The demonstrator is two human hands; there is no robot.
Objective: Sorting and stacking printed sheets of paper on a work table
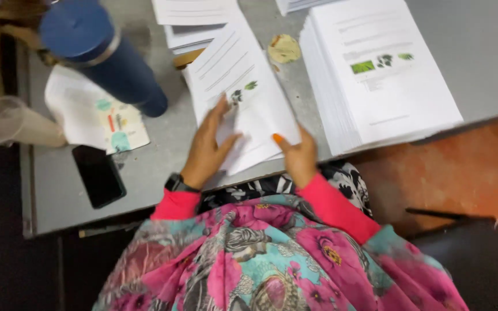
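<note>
Left hand (206, 147) flat, right hand (300, 158) pinching the sheets (243, 98) at counter (162, 144) edge; loose sheets could slide off.

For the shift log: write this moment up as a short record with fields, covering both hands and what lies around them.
Surface: grey table
Left hand: left hand flat on the small stack of printed sheets, wrist wearing a black watch
Right hand: right hand at the near edge of the same stack, fingers curled
Right of hands: tall pile of printed paper
Left of hands: dark blue bottle, black phone lying flat, illustrated paper
Far left: rolled paper
</note>
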